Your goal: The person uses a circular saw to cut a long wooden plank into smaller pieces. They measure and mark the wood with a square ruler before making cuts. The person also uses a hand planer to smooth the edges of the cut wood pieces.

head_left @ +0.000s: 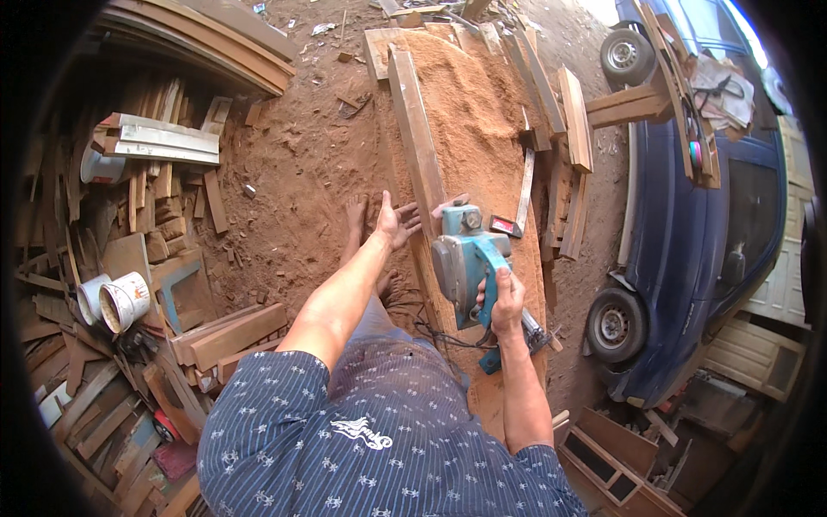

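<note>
My left hand (pixel 394 222) is open, fingers apart, just left of a long wooden beam (pixel 412 121) on the sawdust-covered bench (pixel 377 52). My right hand (pixel 506 302) grips the rear handle of a teal electric planer (pixel 465 263), which sits at the near part of the beam. Right of the planer lies a try square (pixel 523 194) with a dark and red stock and a long metal blade. A second teal tool (pixel 491 362) lies beside my right forearm, with black cable near it. My bare feet show on the dirt left of the bench.
Sawdust (pixel 461 77) is heaped along the far bench, with boards (pixel 575 121) along its right side. A dark blue vehicle (pixel 698 250) stands at right, a plank rack (pixel 655 103) before it. Piled offcuts (pixel 164 224), white buckets (pixel 123 302) and stacked boards (pixel 228 340) fill the left.
</note>
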### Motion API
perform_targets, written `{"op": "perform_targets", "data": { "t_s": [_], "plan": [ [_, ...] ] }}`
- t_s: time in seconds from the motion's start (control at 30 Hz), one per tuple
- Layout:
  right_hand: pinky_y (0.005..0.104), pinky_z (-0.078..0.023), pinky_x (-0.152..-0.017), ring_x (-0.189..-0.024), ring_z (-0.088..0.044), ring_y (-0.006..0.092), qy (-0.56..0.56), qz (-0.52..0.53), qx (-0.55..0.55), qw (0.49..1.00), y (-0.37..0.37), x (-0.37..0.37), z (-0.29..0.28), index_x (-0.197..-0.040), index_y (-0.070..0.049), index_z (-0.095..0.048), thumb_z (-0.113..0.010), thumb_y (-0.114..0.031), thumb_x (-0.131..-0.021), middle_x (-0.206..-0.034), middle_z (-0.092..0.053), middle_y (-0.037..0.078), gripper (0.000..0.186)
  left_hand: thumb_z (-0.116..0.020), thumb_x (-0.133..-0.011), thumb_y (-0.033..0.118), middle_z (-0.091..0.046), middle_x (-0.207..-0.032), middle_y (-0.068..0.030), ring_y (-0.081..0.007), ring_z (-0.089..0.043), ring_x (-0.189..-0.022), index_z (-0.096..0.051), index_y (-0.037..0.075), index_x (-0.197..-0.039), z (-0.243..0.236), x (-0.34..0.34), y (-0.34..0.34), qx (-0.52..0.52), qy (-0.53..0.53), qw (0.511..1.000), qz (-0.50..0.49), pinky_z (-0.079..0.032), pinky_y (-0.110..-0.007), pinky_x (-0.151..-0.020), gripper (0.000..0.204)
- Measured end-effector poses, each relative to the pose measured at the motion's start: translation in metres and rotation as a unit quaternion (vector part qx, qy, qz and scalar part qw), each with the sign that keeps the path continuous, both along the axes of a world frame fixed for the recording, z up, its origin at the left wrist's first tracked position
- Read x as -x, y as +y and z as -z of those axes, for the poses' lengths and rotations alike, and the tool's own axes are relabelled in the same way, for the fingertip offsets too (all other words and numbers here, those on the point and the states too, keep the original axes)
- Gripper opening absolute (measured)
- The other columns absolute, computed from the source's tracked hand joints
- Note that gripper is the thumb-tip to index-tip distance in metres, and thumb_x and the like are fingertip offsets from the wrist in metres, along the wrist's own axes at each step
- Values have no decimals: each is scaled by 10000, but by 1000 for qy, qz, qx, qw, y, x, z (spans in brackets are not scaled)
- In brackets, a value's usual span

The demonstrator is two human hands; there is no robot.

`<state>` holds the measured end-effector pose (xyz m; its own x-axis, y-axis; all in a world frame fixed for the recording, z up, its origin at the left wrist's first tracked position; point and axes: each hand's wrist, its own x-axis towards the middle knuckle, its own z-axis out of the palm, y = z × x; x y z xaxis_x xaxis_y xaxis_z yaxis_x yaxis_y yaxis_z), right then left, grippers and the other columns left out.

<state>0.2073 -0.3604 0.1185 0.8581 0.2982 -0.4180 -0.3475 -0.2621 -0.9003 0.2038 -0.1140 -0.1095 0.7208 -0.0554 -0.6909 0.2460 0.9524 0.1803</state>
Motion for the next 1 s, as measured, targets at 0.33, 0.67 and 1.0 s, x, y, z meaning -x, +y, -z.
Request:
{"op": "perform_targets", "data": {
  "t_s": [0.33,0.67,1.0],
  "plan": [
    [248,-484,-572,-630,-590,92,-35,-52,1,998,19,5,25,-983,-12,-650,-599,-438,-1040,-756,-635,29,433,-181,-947,849,-308,-1604,-276,-385,-289,-1499,-269,-112,-1560,8,3,1,51,-2,998,-26,-260,-491,-1241,1143],
    [240,-461,-510,-590,-580,83,-46,-32,0,998,106,-58,38,-910,-37,-625,-584,-462,-1044,-730,-625,28,447,-194,-963,830,-437,-1527,-251,-353,-373,-1444,-374,-114,-1508,15,5,-3,53,18,998,-32,-299,-484,-1205,1105],
    [233,-456,-485,-575,-587,80,-74,-41,-10,996,210,-140,38,-912,-49,-631,-585,-524,-1028,-708,-610,18,491,-545,-1035,437,-601,-1374,-160,-333,-508,-1332,-618,40,-1319,-29,48,2,-475,113,865,117,-396,-498,-1071,494]
  ]
}}
